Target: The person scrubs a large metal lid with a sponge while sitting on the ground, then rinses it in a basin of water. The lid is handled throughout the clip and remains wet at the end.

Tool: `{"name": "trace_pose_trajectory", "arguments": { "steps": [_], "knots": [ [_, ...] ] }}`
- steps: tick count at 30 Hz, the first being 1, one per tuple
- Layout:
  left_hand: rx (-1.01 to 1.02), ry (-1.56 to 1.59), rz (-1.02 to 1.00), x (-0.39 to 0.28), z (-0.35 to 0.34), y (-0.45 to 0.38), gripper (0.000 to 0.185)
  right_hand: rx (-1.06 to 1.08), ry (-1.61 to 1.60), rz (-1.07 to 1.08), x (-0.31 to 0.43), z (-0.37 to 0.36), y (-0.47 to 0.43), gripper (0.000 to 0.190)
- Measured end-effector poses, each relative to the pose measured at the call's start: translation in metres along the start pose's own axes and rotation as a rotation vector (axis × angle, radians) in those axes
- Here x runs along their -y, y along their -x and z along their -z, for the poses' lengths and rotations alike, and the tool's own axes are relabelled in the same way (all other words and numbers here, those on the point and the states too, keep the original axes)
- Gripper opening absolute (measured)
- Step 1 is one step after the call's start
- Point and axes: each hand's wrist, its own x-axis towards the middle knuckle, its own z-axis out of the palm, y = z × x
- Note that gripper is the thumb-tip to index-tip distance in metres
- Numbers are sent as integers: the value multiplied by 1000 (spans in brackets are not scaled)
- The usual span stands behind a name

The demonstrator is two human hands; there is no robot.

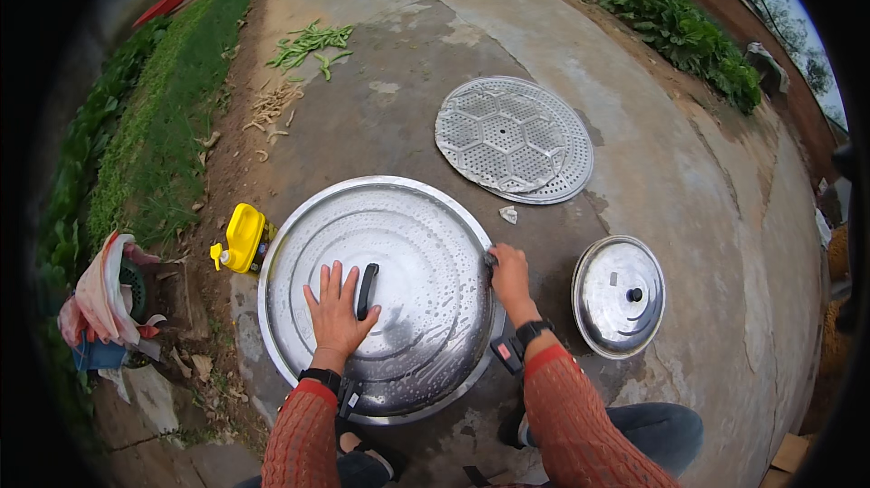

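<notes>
A large round metal lid (421, 270) with a black handle (367, 291) lies before me, wet with drops and streaks. My left hand (340, 318) rests spread on it, just left of the handle, holding nothing. At the lid's right rim, my right hand (511, 279) grips a small dark scouring pad (490, 260), mostly hidden by the fingers. Whatever is under the lid cannot be seen.
Two perforated steamer plates (503, 131) overlap beyond the lid. A smaller lidded metal pot (617, 298) stands to the right. On the left are a yellow jug (245, 236), green bean pods (309, 46), pale dried pods (275, 104) and a cloth-like bundle (105, 291).
</notes>
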Motion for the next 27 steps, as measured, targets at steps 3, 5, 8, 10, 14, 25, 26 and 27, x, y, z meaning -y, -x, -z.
{"name": "trace_pose_trajectory", "arguments": {
  "steps": [3, 5, 8, 10, 14, 25, 26, 27],
  "knots": [
    [1, 4, 0, 0, -2, 1, 82, -65, -79, -5, 1, 16, 61, 30],
    [1, 3, -1, 0, -1, 1, 82, -9, -99, -119, 0, 22, 80, 29],
    [2, 13, -7, 0, 1, 1, 82, 7, -145, -304, 1, 18, 66, 30],
    [4, 30, -13, -1, 2, 2, 82, 5, -83, -242, 1, 11, 32, 29],
    [23, 28, -4, -1, 4, 1, 82, 60, 48, -135, 10, -11, -44, 25],
    [8, 15, -2, 0, 0, 1, 81, -11, 8, -259, 12, 17, 51, 28],
    [16, 22, 1, 0, 0, 1, 81, -34, -31, -276, 14, 22, 71, 28],
    [13, 21, -1, 0, 0, 1, 82, -25, -49, -297, 15, 23, 83, 28]
  ]
}}
